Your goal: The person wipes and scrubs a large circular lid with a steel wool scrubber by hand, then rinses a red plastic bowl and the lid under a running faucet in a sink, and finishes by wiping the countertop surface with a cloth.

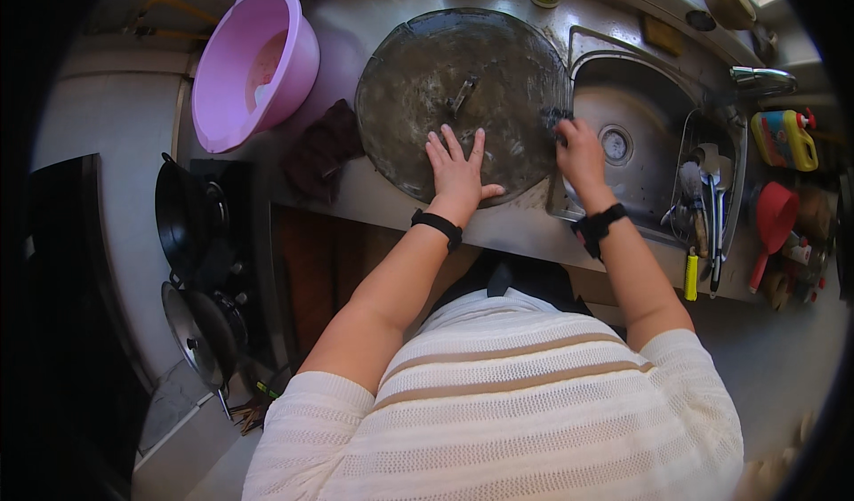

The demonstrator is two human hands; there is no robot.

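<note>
A large round dark metal lid (413,87) with a handle (462,95) at its middle lies on the steel counter, its right edge beside the sink. Its surface is wet and stained. My left hand (460,171) rests flat on the lid's near part, fingers spread, below the handle. At the lid's right edge my right hand (579,151) is closed on a dark scrubber (555,119), which is blurred and partly hidden by the fingers. A dark cloth (323,147) lies bunched at the lid's left side.
A pink plastic basin (303,67) stands at the upper left. Right of the lid is a steel sink (634,101) with a wire rack of utensils (707,187) and a faucet (764,79). A yellow bottle (787,139) and red ladle (776,217) are farther right. Black pans (183,221) sit on the stove at left.
</note>
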